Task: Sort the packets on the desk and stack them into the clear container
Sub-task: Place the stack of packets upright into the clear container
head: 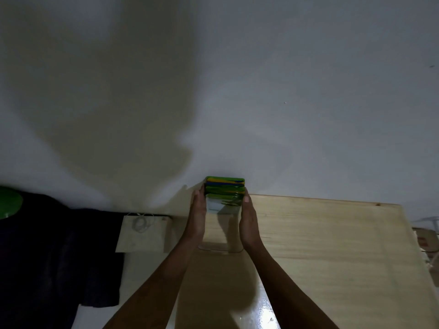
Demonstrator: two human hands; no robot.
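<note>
A tall clear container (pixel 222 236) stands on the wooden desk (pixel 320 245) near its far left corner, close to the wall. A stack of green, blue and yellow packets (pixel 225 186) fills its top and rises above the rim. My left hand (pixel 198 216) presses flat against the container's left side. My right hand (pixel 248 220) presses flat against its right side. Both hands hold the container between their palms, fingers pointing toward the wall.
A white wall rises just behind the desk. To the left stand a small pale block with a coiled white cable (pixel 141 224), dark cloth (pixel 54 257) and a green round object (pixel 9 201). The desk's right edge (pixel 418 257) borders some clutter.
</note>
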